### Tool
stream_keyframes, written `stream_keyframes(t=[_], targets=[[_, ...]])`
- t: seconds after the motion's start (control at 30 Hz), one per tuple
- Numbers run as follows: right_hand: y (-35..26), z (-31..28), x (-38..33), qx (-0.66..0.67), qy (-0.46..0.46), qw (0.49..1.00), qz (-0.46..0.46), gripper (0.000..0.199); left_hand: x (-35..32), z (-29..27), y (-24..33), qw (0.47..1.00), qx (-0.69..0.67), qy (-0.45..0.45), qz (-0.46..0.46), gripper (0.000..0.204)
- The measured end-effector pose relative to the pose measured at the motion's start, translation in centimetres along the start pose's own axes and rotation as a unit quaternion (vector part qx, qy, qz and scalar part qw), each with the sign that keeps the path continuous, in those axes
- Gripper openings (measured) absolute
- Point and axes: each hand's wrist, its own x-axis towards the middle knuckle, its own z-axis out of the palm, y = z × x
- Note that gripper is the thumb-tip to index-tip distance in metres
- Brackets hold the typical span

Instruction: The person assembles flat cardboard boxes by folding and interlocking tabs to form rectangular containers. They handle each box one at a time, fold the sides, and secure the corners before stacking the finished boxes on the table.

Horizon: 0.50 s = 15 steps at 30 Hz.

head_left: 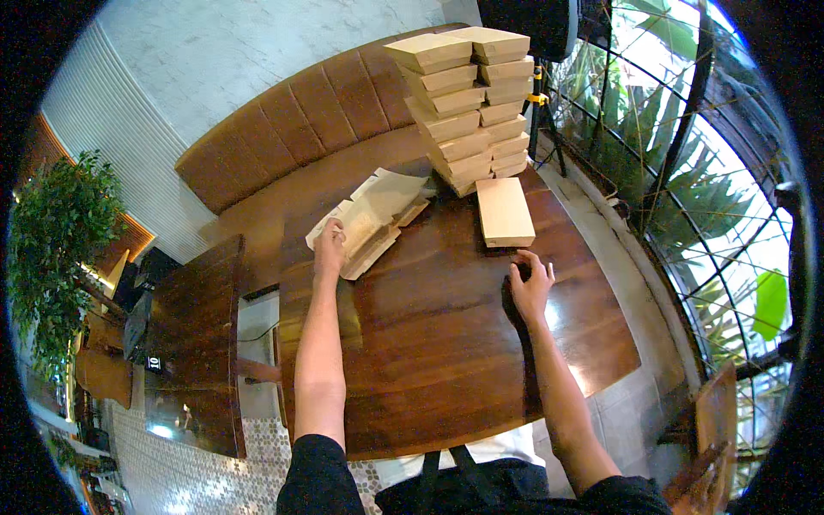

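Head view shows your left hand with fingers curled onto the pile of flat cardboard blanks — gripping the nearest sheet's edge. Your right hand rests loosely spread on the wooden table, holding nothing — a closed cardboard box lies just beyond its fingertips, the stack of folded boxes farther past it.

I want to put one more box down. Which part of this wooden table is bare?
The table is bare between the two forearms, from the near edge up to the closed box. The far edge is crowded: flat cardboard blanks under the left hand, and stacked boxes beyond the right hand.
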Motion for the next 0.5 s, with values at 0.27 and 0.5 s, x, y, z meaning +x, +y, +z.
stream_keyframes(t=[0.27, 0.5], targets=[[0.2, -0.1, 0.0, 0.0, -0.008, 1.0, -0.001, 0.032, -3.0, 1.7, -2.4, 0.981, 0.186, -0.046, 0.035, 0.018], [0.2, 0.0, 0.1, -0.012, 0.0, 1.0, -0.006, 0.029, -4.8, 1.3, -2.0, 0.981, 0.156, -0.06, 0.099, 0.012]])
